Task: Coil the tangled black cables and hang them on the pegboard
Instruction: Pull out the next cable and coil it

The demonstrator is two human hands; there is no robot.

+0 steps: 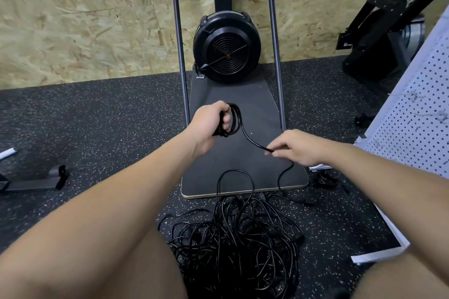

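My left hand (pixel 211 124) grips a small coil (pixel 233 119) of black cable, a few loops held upright above the dark base plate. From the coil one strand of cable (pixel 252 141) runs down to the right into my right hand (pixel 295 147), which pinches it between thumb and fingers. Below that hand the cable drops to the floor. A big tangled pile of black cables (pixel 239 238) lies on the speckled floor between my knees. The white pegboard (pixel 418 126) leans at the right edge, with no cable seen hanging on it.
A fan machine (pixel 227 47) on a dark base plate (pixel 245 175) with two upright poles stands straight ahead against an OSB wall. Black exercise equipment (pixel 379 39) stands at the back right. A metal foot (pixel 36 181) lies on the floor at left. Another small cable bundle (pixel 324 179) lies by the pegboard.
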